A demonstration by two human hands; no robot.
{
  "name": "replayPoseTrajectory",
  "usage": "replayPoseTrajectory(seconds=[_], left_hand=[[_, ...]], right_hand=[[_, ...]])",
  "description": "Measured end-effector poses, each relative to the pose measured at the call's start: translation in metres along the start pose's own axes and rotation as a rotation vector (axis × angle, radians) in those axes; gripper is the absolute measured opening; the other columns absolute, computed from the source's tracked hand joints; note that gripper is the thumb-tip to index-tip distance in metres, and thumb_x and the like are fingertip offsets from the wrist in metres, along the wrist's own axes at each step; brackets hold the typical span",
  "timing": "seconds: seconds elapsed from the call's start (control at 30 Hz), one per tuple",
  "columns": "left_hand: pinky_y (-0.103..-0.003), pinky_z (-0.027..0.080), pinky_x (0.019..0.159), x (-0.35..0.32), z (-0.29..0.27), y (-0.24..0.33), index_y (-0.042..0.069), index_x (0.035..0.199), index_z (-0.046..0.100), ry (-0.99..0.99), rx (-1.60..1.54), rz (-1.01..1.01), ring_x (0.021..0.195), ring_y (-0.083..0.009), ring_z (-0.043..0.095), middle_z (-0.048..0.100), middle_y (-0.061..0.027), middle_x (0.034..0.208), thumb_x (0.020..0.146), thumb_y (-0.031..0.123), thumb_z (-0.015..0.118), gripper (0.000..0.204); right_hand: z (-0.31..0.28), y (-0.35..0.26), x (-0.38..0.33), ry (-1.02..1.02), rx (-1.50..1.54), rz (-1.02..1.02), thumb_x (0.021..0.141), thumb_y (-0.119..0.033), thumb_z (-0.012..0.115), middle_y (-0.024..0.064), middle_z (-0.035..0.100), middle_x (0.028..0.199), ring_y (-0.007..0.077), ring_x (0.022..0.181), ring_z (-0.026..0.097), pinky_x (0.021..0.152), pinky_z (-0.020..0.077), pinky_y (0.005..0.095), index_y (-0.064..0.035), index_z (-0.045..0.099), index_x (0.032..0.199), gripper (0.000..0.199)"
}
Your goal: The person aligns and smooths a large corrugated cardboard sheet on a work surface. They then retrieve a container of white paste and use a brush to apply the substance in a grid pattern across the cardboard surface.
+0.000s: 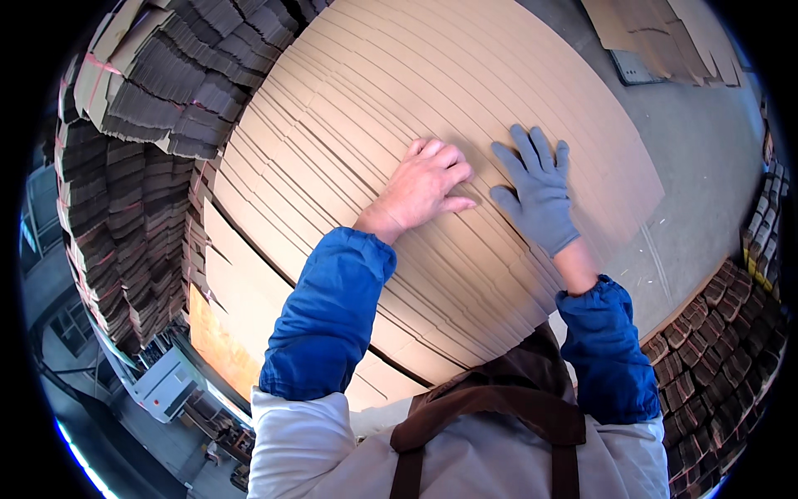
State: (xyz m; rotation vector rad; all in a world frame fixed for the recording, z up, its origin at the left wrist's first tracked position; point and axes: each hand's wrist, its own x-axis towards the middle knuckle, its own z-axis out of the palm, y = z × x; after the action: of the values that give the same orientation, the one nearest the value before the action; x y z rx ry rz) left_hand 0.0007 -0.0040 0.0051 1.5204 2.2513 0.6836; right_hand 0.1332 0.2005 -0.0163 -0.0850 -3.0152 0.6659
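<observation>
While you are leaning over the work, findings are as follows.
Stock: tan fanned stack of flat corrugated cardboard sheets (399, 108) is lying directly before you.
Left hand (426, 187): bare, you are pressing it palm-down, fingers loosely spread, gripping nothing.
Right hand (536, 191): grey-gloved, you are laying it flat, fingers wide, just beside the left.
Surroundings: bundled dark cardboard stacks (158, 91) are standing to your left.

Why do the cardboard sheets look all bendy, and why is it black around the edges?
In the head view, the fisheye lens bends the straight edges of the fanned tan cardboard sheets toward the rim and leaves black corners; light is soft, with faint shadows under the bare left hand and the grey-gloved right hand; a bright orange glow shows at the sheets' lower left; the middle stays sharp.
</observation>
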Motion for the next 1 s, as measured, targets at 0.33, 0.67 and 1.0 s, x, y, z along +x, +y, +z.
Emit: replayPoseTrajectory(seconds=[0.33,0.67,1.0], left_hand=[[-0.04,0.039,0.102,-0.002,0.002,-0.001,0.015,0.097,0.065,0.006,-0.005,0.024,0.105,-0.0248,0.053,0.058,-0.0007,0.103,0.073,0.034,0.085,0.037],[-0.04,0.04,0.099,-0.004,0.005,0.002,0.013,0.099,0.068,0.032,0.024,0.036,0.106,-0.026,0.052,0.059,-0.0006,0.106,0.07,0.033,0.086,0.04],[-0.041,0.04,0.098,-0.006,0.009,0.003,0.013,0.099,0.068,0.031,0.042,0.029,0.103,-0.0259,0.052,0.059,-0.0008,0.103,0.07,0.035,0.086,0.041]], right_hand=[[0.001,0.002,0.0,0.004,-0.03,-0.006,0.087,-0.036,0.07,0.0107,0.038,0.157,0.0356,0.146,0.031,0.115,0.0174,0.0682,-0.0197,0.055,0.143,0.06],[0.007,0.008,-0.002,0.046,-0.039,-0.023,0.088,-0.039,0.069,0.0075,0.038,0.158,0.0333,0.146,0.031,0.114,0.0182,0.0687,-0.022,0.056,0.143,0.059],[0.011,0.011,-0.003,0.054,-0.032,-0.014,0.086,-0.039,0.071,0.0083,0.04,0.157,0.0333,0.146,0.032,0.114,0.018,0.0697,-0.0219,0.057,0.142,0.06]])
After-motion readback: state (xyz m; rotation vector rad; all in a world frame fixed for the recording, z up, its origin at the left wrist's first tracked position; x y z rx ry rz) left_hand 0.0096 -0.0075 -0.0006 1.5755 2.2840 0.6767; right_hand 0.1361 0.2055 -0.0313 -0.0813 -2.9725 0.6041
